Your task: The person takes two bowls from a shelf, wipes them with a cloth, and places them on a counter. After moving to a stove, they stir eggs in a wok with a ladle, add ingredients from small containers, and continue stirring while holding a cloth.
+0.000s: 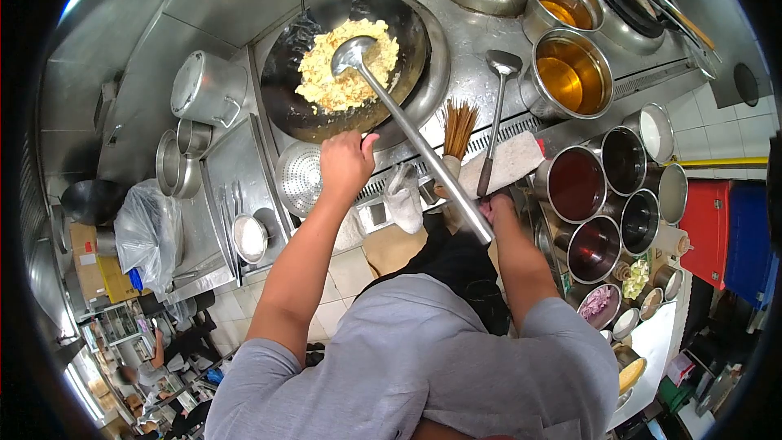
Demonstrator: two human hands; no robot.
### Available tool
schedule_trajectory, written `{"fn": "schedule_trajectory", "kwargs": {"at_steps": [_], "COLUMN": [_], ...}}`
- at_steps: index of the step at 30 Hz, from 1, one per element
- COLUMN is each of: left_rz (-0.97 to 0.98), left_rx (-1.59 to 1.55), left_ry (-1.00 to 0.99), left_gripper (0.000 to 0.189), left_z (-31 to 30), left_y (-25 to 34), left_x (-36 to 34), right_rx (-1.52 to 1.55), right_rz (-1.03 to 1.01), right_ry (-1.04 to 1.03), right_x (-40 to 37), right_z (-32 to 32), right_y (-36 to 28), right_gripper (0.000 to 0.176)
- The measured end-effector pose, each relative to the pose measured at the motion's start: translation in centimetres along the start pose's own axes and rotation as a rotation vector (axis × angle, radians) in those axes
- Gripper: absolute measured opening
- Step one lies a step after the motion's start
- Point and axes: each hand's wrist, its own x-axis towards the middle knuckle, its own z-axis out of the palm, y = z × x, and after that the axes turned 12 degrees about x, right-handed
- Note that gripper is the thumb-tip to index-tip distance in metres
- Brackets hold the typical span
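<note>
So the right hand (495,207), right of center, is mostly hidden, can't tell what its fingers are doing. Left hand (345,165), mid-frame, has fingers curled on the wok (285,85)'s near rim; egg (319,73) and ladle (352,55) bowl sit inside, upper middle.

We have pale yellow crumbles (322,81), black wok interior (277,90). Our shirt (391,334) is plain grey, trousers (419,265) black. Liquids: one amber (560,81), one dark red (576,183). Bristles (459,126) brown. Strainer (297,175) silver, dotted with dark holes. Panels: one red (705,232), one blue (745,244). Bar (725,162) yellow, wall tiles (688,114) white. Chopped bits: one batch purplish pink (597,301), another light green (635,279).
</note>
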Motion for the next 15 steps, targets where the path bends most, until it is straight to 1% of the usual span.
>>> {"fn": "schedule_trajectory", "kwargs": {"at_steps": [2,4,6,7,8,10,11,13,14,15], "left_rz": [0.011,0.007,0.015,0.017,0.021,0.024,0.013,0.019,0.019,0.017], "left_rx": [0.005,0.013,-0.008,-0.006,-0.004,-0.007,-0.01,-0.034,-0.036,-0.037], "left_ry": [0.006,0.022,0.003,0.008,0.013,0.012,-0.002,-0.02,-0.036,-0.048], "left_gripper": [0.04,0.038,0.037,0.038,0.038,0.038,0.038,0.037,0.037,0.036], "left_z": [-0.8,-1.9,-3.1,-3.6,-4.2,-5.0,-5.2,-5.5,-5.8,-6.4], "left_y": [-0.6,-1.2,-1.9,-2.2,-2.5,-3.1,-3.3,-4.4,-5.0,-5.5], "left_x": [-0.9,-2.3,-3.6,-4.3,-5.0,-6.7,-7.4,-9.8,-10.9,-11.9], "right_rx": [-0.209,-0.261,-0.509,-0.494,-0.463,-0.411,-0.387,-0.548,-0.529,-0.754], "right_rz": [0.157,0.365,0.327,0.276,0.277,0.252,0.247,0.025,0.02,-0.111], "right_ry": [-0.185,-0.45,-0.608,-0.732,-0.835,-1.07,-1.063,-1.187,-1.177,-1.217], "right_x": [-1.3,-4.1,-12.9,-17.1,-20.8,-24.6,-26.4,-30.2,-32.7,-35.4], "right_z": [-2.0,-4.3,-5.1,-5.4,-5.4,-5.3,-4.7,-2.3,-1.0,0.6], "right_y": [0.4,0.7,-0.6,-1.3,-2.3,-3.2,-3.6,-4.2,-5.1,-6.2], "right_gripper": [0.021,0.029,0.038,0.042,0.043,0.041,0.041,0.041,0.041,0.043]}}
